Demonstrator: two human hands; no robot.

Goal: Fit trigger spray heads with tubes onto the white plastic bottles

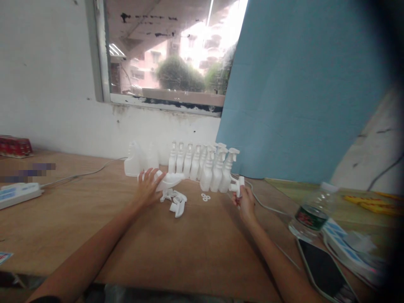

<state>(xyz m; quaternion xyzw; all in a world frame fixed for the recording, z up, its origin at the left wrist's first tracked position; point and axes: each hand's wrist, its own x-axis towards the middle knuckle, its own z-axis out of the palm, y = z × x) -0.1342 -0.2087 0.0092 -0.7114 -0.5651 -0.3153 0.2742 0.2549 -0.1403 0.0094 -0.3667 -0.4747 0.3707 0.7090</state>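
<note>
Bare forearms (pixel 116 229) cross the table (pixel 202 256), left fingers (pixel 150 173) wrapped around a tilted white bottle (pixel 172 180), right fingers (pixel 236 200) pinching a trigger sprayer (pixel 241 182) beside assembled spray bottles (pixel 217 176), seemingly a gathering step calling for careful alignment.

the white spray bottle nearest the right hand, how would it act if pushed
The white spray bottle would probably tip if pushed high, being tall and narrow with a trigger head on top. It could knock the neighbouring bottles, standing close beside it. Its smooth, plastic-looking wall suggests it's fairly stiff; its contents can't be seen.
</note>
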